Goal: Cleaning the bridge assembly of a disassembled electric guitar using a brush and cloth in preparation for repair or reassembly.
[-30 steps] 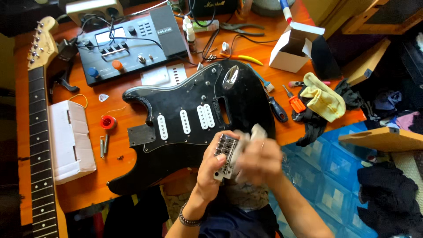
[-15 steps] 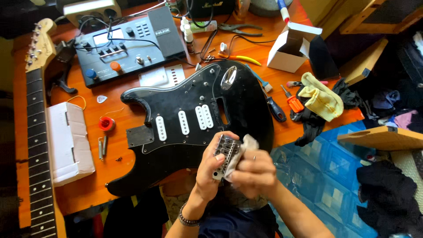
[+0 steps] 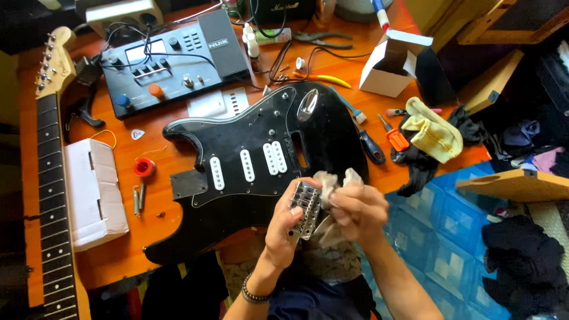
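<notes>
Chrome bridge with ridged saddles, pinched between left hand and cloth.

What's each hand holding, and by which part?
Left hand grips the metal guitar bridge by its left edge and underside. Right hand clutches a crumpled grey cloth, pressed against the bridge's right side.

I'm counting one black guitar body, one detached neck, one metal bridge, one rag, two white boxes, two screwdrivers, one pedal unit and two hands
</notes>
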